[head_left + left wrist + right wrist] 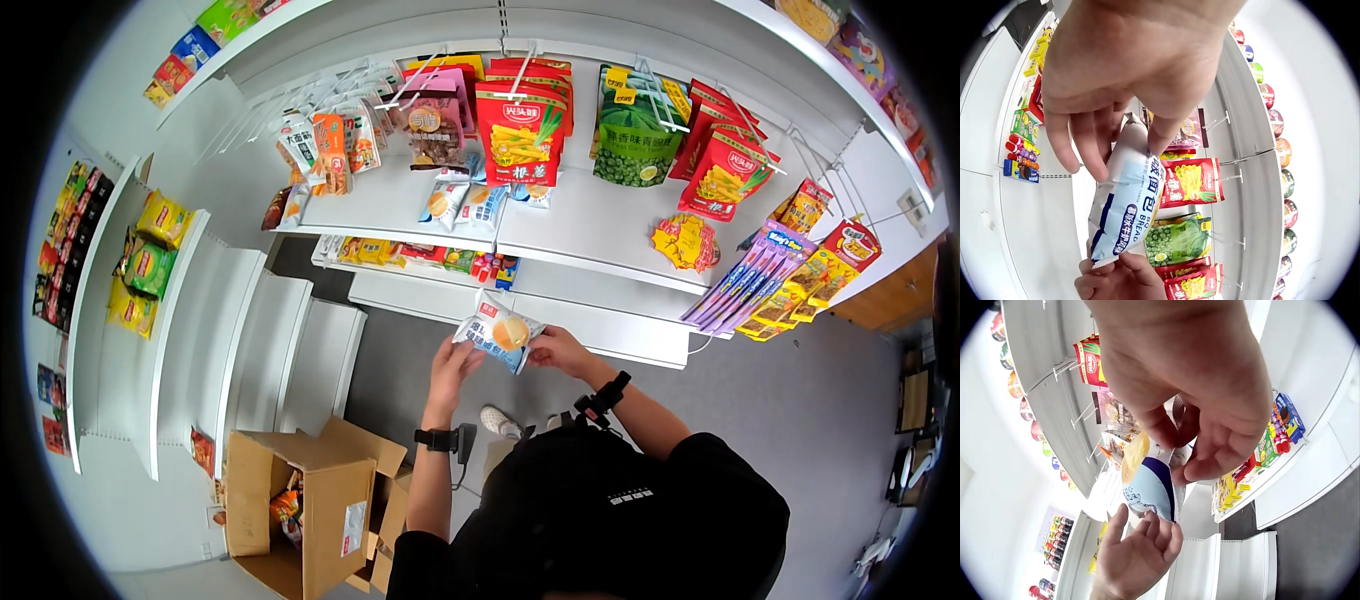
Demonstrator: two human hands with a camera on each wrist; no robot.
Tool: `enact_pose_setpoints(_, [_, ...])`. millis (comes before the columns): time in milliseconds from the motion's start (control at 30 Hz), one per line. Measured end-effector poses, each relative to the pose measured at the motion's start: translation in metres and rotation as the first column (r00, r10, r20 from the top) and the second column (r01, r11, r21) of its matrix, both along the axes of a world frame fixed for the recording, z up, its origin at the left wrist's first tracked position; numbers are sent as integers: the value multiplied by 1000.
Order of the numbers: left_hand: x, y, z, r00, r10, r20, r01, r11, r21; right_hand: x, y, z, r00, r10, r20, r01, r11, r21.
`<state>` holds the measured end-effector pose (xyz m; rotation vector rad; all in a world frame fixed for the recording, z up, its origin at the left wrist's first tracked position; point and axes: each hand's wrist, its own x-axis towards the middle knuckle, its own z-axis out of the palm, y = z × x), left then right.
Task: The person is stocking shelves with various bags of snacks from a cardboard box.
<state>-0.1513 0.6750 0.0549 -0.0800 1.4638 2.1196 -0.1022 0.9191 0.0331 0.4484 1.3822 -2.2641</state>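
Note:
A blue-and-white bread packet is held up in front of the shelves between both hands. My left hand holds one end, its thumb on one side of the wrapper and its fingers on the other in the left wrist view. At the opposite end my right hand pinches the packet's edge between thumb and fingers. "BREAD" is printed on the wrapper. Similar small packets lie on the shelf beyond, below hanging snack bags.
Red snack bags and a green pea bag hang from hooks above the shelf. Purple packs hang at the right. An open cardboard box with snack bags stands lower left, near tiered white shelves.

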Motion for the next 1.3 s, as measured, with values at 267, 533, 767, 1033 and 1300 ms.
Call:
enact_pose_setpoints(267, [-54, -55, -2, 1000, -9, 2, 9, 1000, 24, -40, -22, -23, 930, -362, 67, 367, 910, -191])
enact_pose_setpoints(533, [-69, -116, -17, 996, 71, 54, -70, 997, -32, -87, -7, -59, 742, -659, 122, 647, 657, -387])
enact_pose_setpoints(767, [-70, -141, -28, 995, 91, 51, -90, 996, -21, -159, 15, -76, 651, -740, 169, 750, 592, -296])
enact_pose_setpoints(1033, [-78, -166, -22, 977, 199, 79, -195, 979, -59, -214, 32, -93, 617, -761, 202, 782, 563, -268])
enact_pose_setpoints(1300, [-93, -168, -19, 982, 183, 41, -180, 981, -73, -237, 49, -98, 670, -722, 172, 738, 622, -264])
